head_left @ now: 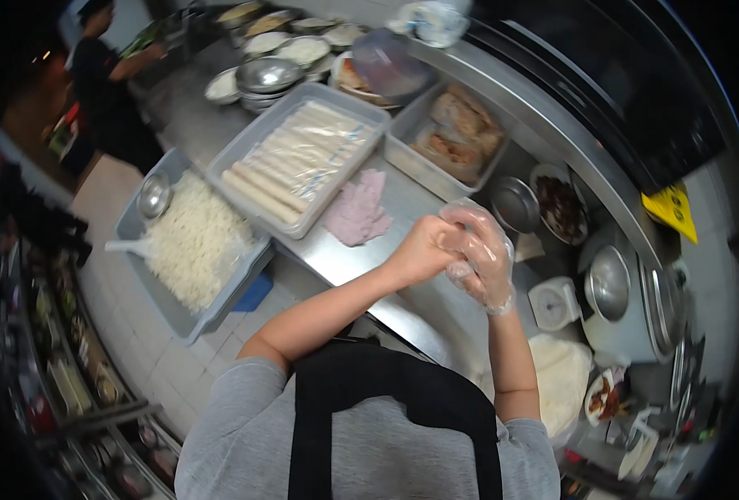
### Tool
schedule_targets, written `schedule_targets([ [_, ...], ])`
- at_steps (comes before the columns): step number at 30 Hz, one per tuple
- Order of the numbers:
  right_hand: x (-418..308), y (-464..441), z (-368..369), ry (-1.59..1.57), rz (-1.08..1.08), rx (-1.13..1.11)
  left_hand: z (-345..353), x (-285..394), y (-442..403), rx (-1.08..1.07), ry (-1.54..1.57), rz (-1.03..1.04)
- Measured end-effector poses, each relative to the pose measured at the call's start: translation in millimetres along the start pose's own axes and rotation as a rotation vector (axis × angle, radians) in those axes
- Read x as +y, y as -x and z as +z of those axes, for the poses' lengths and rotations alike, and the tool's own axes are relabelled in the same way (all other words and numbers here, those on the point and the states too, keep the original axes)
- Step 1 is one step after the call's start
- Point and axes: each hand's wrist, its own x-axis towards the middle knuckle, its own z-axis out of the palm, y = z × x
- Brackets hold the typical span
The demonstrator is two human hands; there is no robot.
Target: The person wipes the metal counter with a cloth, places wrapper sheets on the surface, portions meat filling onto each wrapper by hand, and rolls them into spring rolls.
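The left hand's (424, 250) curled fingers touch the right hand (479, 250), bent inside a crinkled, clear plastic glove (496, 271); I cannot tell whether either grips. Below them, the smooth steel table (424, 321) lies open to its straight edge.

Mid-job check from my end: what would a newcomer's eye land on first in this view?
Probably the hands meeting over the steel counter: the right hand in a clear plastic glove, the left hand bare against it. Next, the heap of white rice in the blue-grey tub at the left, then the pink cloth beside the tray of pale rolls.
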Motion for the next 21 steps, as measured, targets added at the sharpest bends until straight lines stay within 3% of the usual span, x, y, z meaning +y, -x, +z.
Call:
schedule_targets([
  [3,-0.8,-6.9,13.0,0.051,-0.049,-0.055,-1.9,0.3,9.4,0.097,0.097,0.086],
  [6,1.8,-2.8,36.7,-0.074,0.011,0.000,-25.7,1.7,16.0,0.079,0.024,-0.050],
  [9,-4.2,-3.9,64.2,-0.827,0.481,0.258,-45.4,38.8,13.7,0.321,0.439,-0.063],
  [10,4.0,-2.1,63.4,-0.825,0.479,0.254,-63.5,44.2,16.3,0.315,0.538,-0.028],
  [12,24.6,0.2,57.1,-0.852,0.743,-0.673,-99.8,56.8,30.9,0.305,0.635,0.008],
  [13,17.7,-9.2,60.4,-1.100,0.856,-0.661,-118.3,64.3,39.4,0.203,0.798,-0.086],
  [14,21.5,-16.5,63.0,-1.103,0.852,-0.658,-136.2,71.3,47.3,0.100,0.957,-0.182],
  [15,29.0,-23.5,65.3,-0.849,0.687,-0.728,-153.9,69.3,59.9,0.102,0.953,-0.186],
  [17,38.1,-44.5,67.5,-0.460,0.417,-0.815,-188.2,48.9,85.6,-0.134,1.246,-0.469],
  [18,38.1,-60.3,69.1,-0.466,0.422,-0.813,-202.8,43.1,88.5,-0.130,1.247,-0.476],
  [21,35.2,-104.3,79.7,0.035,0.090,-0.864,-238.1,44.9,85.3,-0.311,0.681,-0.769],
])
